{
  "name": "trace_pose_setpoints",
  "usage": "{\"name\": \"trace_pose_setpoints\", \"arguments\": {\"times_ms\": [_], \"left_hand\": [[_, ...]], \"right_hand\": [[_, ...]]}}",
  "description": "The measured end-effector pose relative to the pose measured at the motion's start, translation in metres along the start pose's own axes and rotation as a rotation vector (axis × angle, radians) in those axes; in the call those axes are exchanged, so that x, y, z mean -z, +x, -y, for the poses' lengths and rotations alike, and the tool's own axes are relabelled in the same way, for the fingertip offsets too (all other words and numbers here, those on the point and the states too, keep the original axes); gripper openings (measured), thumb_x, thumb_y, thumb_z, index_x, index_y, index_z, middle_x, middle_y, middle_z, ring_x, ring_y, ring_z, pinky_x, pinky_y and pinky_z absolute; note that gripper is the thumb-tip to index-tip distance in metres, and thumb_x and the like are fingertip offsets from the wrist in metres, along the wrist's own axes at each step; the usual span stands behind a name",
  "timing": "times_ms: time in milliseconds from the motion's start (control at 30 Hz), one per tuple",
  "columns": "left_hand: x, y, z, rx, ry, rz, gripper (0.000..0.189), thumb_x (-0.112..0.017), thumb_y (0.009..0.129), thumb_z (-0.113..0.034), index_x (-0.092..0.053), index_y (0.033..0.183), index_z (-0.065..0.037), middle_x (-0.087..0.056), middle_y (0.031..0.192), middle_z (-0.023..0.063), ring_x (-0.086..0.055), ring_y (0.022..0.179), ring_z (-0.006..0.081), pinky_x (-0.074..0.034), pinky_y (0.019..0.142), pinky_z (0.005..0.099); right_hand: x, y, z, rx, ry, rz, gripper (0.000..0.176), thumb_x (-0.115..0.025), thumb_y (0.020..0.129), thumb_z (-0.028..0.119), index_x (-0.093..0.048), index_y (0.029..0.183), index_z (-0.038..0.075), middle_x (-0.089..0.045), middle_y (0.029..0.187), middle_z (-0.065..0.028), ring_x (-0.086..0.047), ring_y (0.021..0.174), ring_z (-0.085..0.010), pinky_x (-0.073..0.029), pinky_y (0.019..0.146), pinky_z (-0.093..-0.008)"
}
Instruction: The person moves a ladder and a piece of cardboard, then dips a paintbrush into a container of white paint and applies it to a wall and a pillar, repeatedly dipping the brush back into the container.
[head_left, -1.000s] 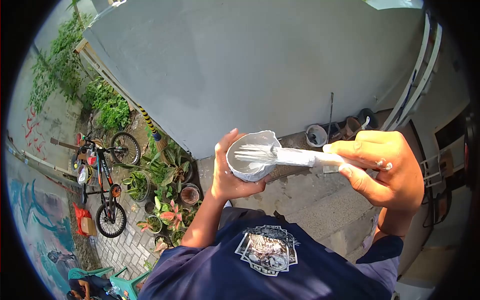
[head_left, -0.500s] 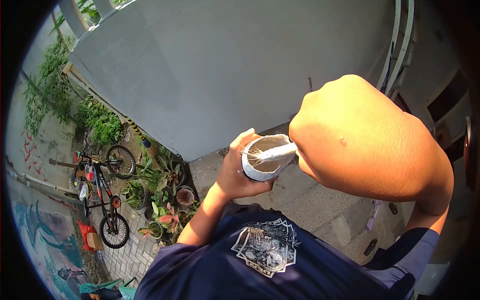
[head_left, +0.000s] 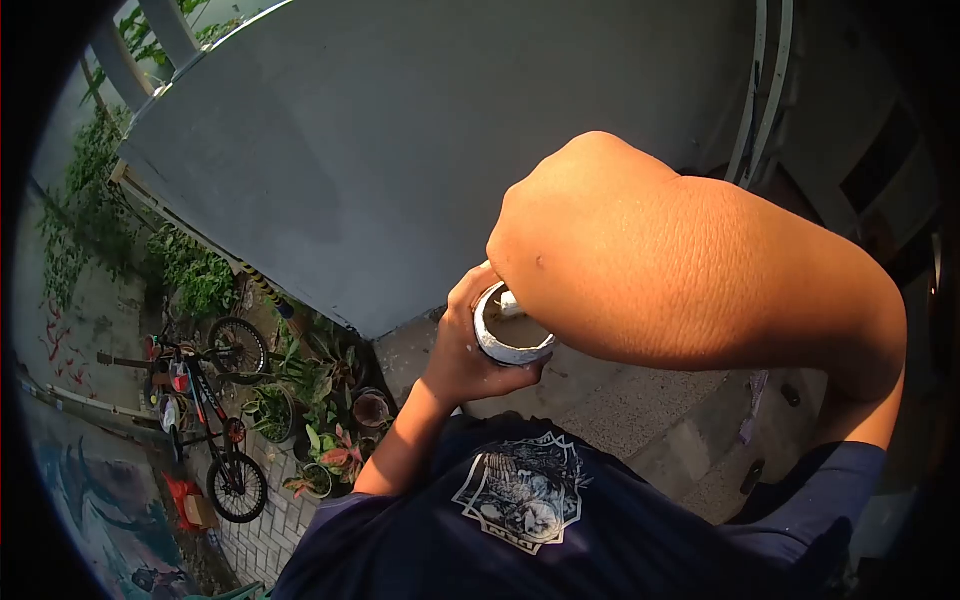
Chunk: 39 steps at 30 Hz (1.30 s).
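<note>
My left hand [head_left: 468, 345] is wrapped around a paint-smeared cup [head_left: 513, 354] with a rough white rim, held in front of my chest. My right hand [head_left: 565, 225] hangs over the cup, its back toward the camera and covering the cup's upper right side. From under it a short white part of a paintbrush [head_left: 511, 304] shows inside the cup. The right fingers are hidden behind the hand, and so are most of the brush and its bristles.
A grey wall [head_left: 400, 160] stands right in front of me. To the left are potted plants [head_left: 340, 440], a bicycle [head_left: 222, 425] and a broom [head_left: 268, 290]. White rails [head_left: 765, 90] rise at the right; below lies a paved floor [head_left: 625, 415] with sandals [head_left: 752, 477].
My right hand has moved left over the cup, bringing the brush with it. The brush's bristles, visible before, are now hidden. The cup has shifted only slightly.
</note>
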<state>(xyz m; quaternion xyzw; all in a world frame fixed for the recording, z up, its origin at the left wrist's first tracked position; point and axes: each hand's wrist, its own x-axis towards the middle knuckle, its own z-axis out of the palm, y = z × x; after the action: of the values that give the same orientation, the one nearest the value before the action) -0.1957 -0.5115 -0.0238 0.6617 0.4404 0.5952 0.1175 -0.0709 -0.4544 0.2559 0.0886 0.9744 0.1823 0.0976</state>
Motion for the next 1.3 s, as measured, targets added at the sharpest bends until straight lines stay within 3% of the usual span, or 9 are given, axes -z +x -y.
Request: {"name": "trace_pose_setpoints", "arguments": {"times_ms": [100, 167, 333, 500, 700, 767, 867, 1000, 1300], "left_hand": [[0.012, 0.008, -0.001, -0.039, 0.042, 0.096, 0.111, -0.095, 0.059, -0.019, -0.032, 0.148, -0.005, -0.053, 0.141, 0.0183, -0.058, 0.129, 0.0332, -0.048, 0.107, 0.0439], [0.012, 0.005, 0.003, -0.031, 0.036, 0.078, 0.112, -0.095, 0.059, -0.019, -0.031, 0.149, -0.005, -0.053, 0.141, 0.0185, -0.058, 0.129, 0.0333, -0.048, 0.107, 0.0439], [0.014, 0.014, -0.005, -0.074, 0.093, 0.010, 0.112, -0.094, 0.060, -0.017, -0.029, 0.150, -0.005, -0.055, 0.138, 0.0190, -0.060, 0.127, 0.0334, -0.048, 0.107, 0.0434], [0.011, 0.020, -0.003, 0.027, -0.111, -0.076, 0.110, -0.091, 0.063, -0.015, -0.027, 0.151, -0.003, -0.059, 0.130, 0.0186, -0.062, 0.122, 0.0304, -0.048, 0.105, 0.0422], [0.015, 0.039, -0.003, 0.086, -0.120, -0.106, 0.106, -0.088, 0.064, -0.014, -0.028, 0.150, -0.001, -0.059, 0.128, 0.0180, -0.062, 0.119, 0.0260, -0.049, 0.104, 0.0390], [0.017, 0.044, -0.003, 0.083, -0.147, -0.126, 0.105, -0.088, 0.064, -0.014, -0.029, 0.150, 0.000, -0.059, 0.128, 0.0176, -0.062, 0.118, 0.0253, -0.050, 0.103, 0.0383], [0.020, 0.052, -0.005, 0.102, -0.185, -0.079, 0.101, -0.087, 0.069, -0.007, -0.026, 0.149, -0.001, -0.056, 0.134, 0.0143, -0.057, 0.125, 0.0235, -0.047, 0.106, 0.0387], [0.021, 0.062, -0.008, 0.086, -0.179, -0.140, 0.096, -0.085, 0.067, -0.010, -0.033, 0.147, 0.000, -0.061, 0.126, 0.0158, -0.063, 0.117, 0.0238, -0.051, 0.100, 0.0372], [0.032, 0.075, -0.009, 0.078, -0.154, -0.203, 0.090, -0.085, 0.067, -0.009, -0.038, 0.143, 0.000, -0.059, 0.129, 0.0154, -0.060, 0.120, 0.0235, -0.049, 0.103, 0.0383]], "right_hand": [[0.000, -0.001, -0.006, -0.029, -0.027, -0.006, 0.010, -0.072, 0.076, 0.013, -0.074, 0.073, 0.003, -0.067, 0.061, -0.0126, -0.069, 0.059, -0.0281, -0.056, 0.059, -0.0357], [-0.007, -0.025, -0.016, -0.051, -0.045, -0.010, 0.010, -0.072, 0.076, 0.013, -0.074, 0.073, 0.003, -0.067, 0.061, -0.0124, -0.069, 0.059, -0.0280, -0.056, 0.059, -0.0357], [0.009, 0.004, 0.002, -0.112, -0.099, -0.017, 0.011, -0.073, 0.077, 0.014, -0.074, 0.073, 0.004, -0.067, 0.061, -0.0121, -0.069, 0.059, -0.0275, -0.056, 0.059, -0.0358], [0.010, -0.012, -0.006, -0.164, -0.169, -0.031, 0.011, -0.073, 0.078, 0.014, -0.074, 0.073, 0.004, -0.066, 0.061, -0.0117, -0.069, 0.059, -0.0270, -0.055, 0.059, -0.0359], [0.021, -0.005, -0.002, -0.229, -0.234, -0.038, 0.012, -0.073, 0.079, 0.015, -0.075, 0.074, 0.004, -0.066, 0.061, -0.0114, -0.069, 0.059, -0.0265, -0.055, 0.058, -0.0360], [0.018, -0.011, -0.014, -0.143, 0.066, -0.190, 0.015, -0.074, 0.080, 0.018, -0.075, 0.073, 0.005, -0.066, 0.060, -0.0116, -0.069, 0.058, -0.0257, -0.054, 0.057, -0.0360], [0.006, -0.008, -0.020, -0.126, -0.044, -0.187, 0.016, -0.074, 0.080, 0.018, -0.073, 0.072, 0.004, -0.066, 0.061, -0.0112, -0.068, 0.057, -0.0264, -0.054, 0.056, -0.0361], [-0.007, -0.008, -0.018, -0.191, -0.060, -0.181, 0.015, -0.076, 0.079, 0.018, -0.073, 0.078, 0.004, -0.068, 0.067, -0.0106, -0.070, 0.062, -0.0263, -0.054, 0.057, -0.0353], [-0.035, -0.006, -0.007, -0.302, -0.114, -0.425, 0.024, -0.079, 0.077, 0.019, -0.061, 0.084, 0.006, -0.058, 0.070, -0.0051, -0.063, 0.059, -0.0222, -0.048, 0.056, -0.0350]]}}
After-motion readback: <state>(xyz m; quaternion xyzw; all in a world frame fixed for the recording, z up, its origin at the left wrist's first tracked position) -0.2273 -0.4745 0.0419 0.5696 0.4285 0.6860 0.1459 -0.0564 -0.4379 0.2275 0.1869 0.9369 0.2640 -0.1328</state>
